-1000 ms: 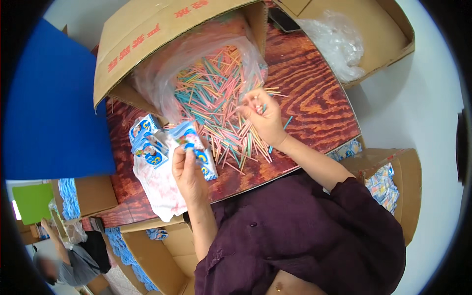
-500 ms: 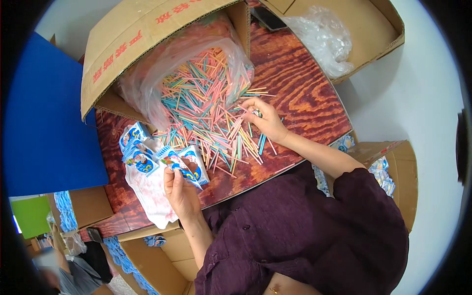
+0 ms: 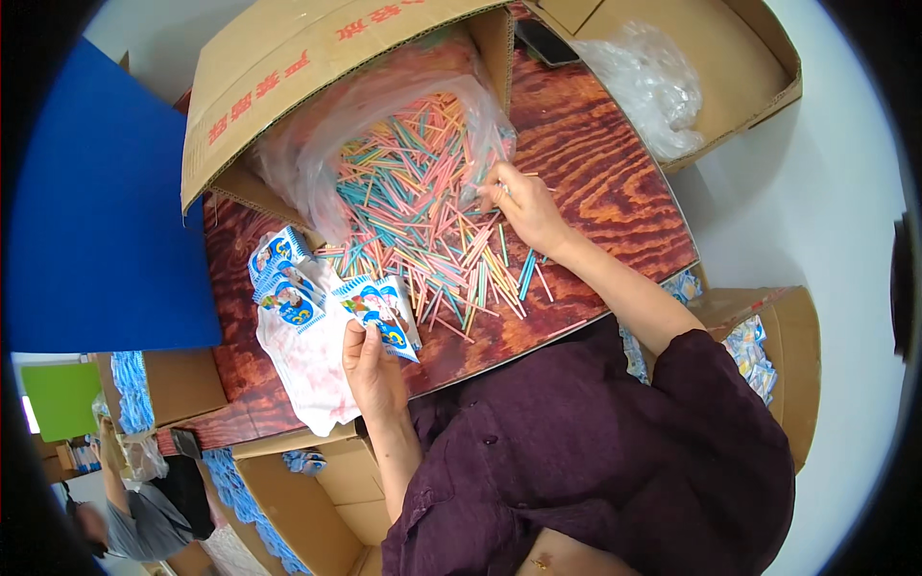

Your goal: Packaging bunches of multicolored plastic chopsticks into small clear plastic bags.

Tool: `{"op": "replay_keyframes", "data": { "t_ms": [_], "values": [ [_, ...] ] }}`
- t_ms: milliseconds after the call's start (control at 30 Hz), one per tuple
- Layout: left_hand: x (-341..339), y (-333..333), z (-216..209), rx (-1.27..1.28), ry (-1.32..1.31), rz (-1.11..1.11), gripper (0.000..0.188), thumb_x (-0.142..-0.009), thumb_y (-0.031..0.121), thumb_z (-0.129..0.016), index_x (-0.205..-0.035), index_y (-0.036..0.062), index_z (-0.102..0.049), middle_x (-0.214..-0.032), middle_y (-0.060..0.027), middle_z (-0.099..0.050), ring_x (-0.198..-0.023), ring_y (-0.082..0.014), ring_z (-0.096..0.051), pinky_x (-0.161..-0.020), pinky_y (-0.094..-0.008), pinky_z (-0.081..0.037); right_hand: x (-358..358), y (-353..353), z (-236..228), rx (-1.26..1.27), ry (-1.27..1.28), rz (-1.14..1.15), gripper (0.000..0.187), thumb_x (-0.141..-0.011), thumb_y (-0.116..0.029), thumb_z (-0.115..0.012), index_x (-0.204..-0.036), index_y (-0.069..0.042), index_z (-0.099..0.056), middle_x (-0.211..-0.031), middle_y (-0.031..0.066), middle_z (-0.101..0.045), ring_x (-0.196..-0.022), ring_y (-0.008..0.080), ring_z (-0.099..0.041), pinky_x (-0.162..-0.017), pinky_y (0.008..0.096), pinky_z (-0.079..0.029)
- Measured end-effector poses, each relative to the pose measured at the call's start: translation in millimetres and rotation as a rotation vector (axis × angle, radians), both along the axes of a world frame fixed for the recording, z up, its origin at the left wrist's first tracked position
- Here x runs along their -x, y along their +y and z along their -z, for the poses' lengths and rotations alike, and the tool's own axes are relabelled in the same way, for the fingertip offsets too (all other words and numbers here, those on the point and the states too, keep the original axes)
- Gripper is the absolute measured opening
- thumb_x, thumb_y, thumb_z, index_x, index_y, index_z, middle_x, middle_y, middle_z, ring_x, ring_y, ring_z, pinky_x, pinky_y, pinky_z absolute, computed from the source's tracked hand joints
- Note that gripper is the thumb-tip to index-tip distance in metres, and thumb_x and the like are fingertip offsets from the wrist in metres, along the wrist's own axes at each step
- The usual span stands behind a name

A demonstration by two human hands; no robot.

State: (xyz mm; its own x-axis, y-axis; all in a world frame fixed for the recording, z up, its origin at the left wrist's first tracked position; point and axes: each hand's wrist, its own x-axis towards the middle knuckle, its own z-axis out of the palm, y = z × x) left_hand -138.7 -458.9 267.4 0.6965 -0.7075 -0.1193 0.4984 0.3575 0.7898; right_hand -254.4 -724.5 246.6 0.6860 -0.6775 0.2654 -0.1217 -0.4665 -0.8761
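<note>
My left hand (image 3: 373, 374) pinches the lower edge of a small blue-and-white printed packet (image 3: 376, 312) between thumb and fingers. More such packets (image 3: 288, 288) lie to its left on a white cloth with pinkish stains (image 3: 298, 370). My right hand (image 3: 526, 206) is at the right edge of a pile of thin pastel sticks (image 3: 413, 202), pink, yellow and teal. Its fingers are bent together beside the clear plastic bag (image 3: 317, 144); what they hold, if anything, is hidden. The sticks spill from the bag onto the table.
The bag lies inside a tipped cardboard box (image 3: 288, 67) on the wood-grain table (image 3: 595, 134). A dark phone-like object (image 3: 545, 43) lies at the far edge. Cardboard boxes with packets stand near the table, one box (image 3: 792, 374) at right. Another person (image 3: 144, 518) is at lower left.
My right hand has moved up and slightly right, toward the bag's edge, its fingers closing. The packet in my left hand now shows more of its front. The whole view has shifted slightly.
</note>
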Motion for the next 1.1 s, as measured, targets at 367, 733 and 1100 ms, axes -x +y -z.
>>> {"op": "replay_keyframes", "data": {
  "t_ms": [367,733,1100],
  "values": [
    [0,6,0,-0.032,0.048,-0.086,0.013,-0.094,0.009,-0.052,-0.103,0.0007,-0.055,-0.097,-0.0088,-0.064,-0.084,-0.0151,-0.062,-0.079,-0.0302,-0.049,-5,2,-6,-0.202,0.071,-0.056,0.019,-0.077,-0.01,-0.07,-0.081,-0.002,-0.053,-0.071,0.0051,-0.054,-0.067,0.0153,-0.054,-0.063,0.0303,-0.043],
    [1,10,6,-0.048,0.057,-0.087,0.012,-0.093,0.011,-0.054,-0.101,0.0025,-0.056,-0.097,-0.0099,-0.066,-0.086,-0.0176,-0.063,-0.08,-0.0323,-0.05,33,16,23,-0.329,-0.123,-0.135,0.033,-0.077,-0.004,-0.07,-0.108,-0.003,-0.056,-0.07,-0.0046,-0.045,-0.069,0.0039,-0.045,-0.068,0.021,-0.04],
    [11,7,2,-0.055,0.037,-0.085,0.014,-0.092,0.008,-0.054,-0.104,0.0002,-0.057,-0.096,-0.0074,-0.065,-0.081,-0.0138,-0.062,-0.077,-0.029,-0.05,40,14,20,-0.051,-0.028,-0.26,0.025,-0.087,-0.01,-0.062,-0.109,-0.001,-0.056,-0.074,-0.0016,-0.051,-0.069,0.0057,-0.049,-0.067,0.0208,-0.041]
  ]
}}
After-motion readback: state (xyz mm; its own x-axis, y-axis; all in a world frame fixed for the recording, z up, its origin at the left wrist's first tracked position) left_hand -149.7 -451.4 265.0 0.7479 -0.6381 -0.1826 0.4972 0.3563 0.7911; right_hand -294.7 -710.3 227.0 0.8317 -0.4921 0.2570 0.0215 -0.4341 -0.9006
